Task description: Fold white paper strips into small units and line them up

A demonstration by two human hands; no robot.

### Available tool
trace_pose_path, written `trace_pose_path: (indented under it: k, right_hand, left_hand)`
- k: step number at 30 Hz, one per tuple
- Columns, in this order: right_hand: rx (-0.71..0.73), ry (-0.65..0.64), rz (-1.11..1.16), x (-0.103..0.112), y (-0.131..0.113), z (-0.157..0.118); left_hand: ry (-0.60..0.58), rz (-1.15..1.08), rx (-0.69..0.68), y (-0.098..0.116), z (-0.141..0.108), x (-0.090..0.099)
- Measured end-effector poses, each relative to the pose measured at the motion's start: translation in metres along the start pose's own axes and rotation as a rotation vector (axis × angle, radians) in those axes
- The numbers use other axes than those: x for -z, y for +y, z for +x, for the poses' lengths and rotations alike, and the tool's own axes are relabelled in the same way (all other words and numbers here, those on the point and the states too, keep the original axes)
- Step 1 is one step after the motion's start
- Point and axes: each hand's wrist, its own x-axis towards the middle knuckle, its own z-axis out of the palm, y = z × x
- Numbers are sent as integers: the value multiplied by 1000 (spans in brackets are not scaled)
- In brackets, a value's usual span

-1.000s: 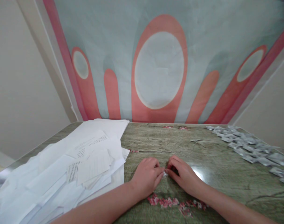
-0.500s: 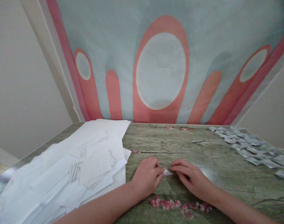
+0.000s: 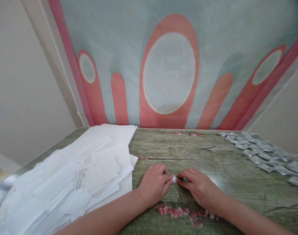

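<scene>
A small folded piece of white paper [image 3: 174, 179] sits between my two hands, just above or on the wooden-look table [image 3: 168, 147]. My left hand [image 3: 155, 182] pinches its left end between thumb and forefinger. At the other end, my right hand [image 3: 200, 187] has thumb and fingertips drawn together on the paper's edge. Most of the piece is hidden by the fingertips.
Loose white paper sheets [image 3: 58, 182], some printed, cover the table's left side. Along the right edge lie rows of small folded silvery-white pieces [image 3: 263, 153]. A grey-green wall panel with coral shapes [image 3: 168, 122] stands behind the table.
My right hand's thumb and fingers have closed onto the paper's right end, and less of the piece shows. The left hand keeps its pinch almost in place.
</scene>
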Motion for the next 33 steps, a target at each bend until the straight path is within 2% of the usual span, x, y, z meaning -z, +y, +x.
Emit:
trace_pose_path:
  k: [10,18,23,27,33]
  right_hand:
    - [-27,-74,15,9,8,-3]
    - [-43,65,66,3,10,-5]
    - [23,-18,14,0,6,-4]
    - [39,-62,-28,0,2,-2]
    - [65,-45,-92,0,-2,-1]
  left_hand:
    - [2,4,5,0,-1,0]
    - [7,12,0,-1,-1,-2]
    - [2,17,13,0,0,-1]
    - [-19,-7,-6,1,-1,3]
    - [-102,-17,-32,2,-4,18]
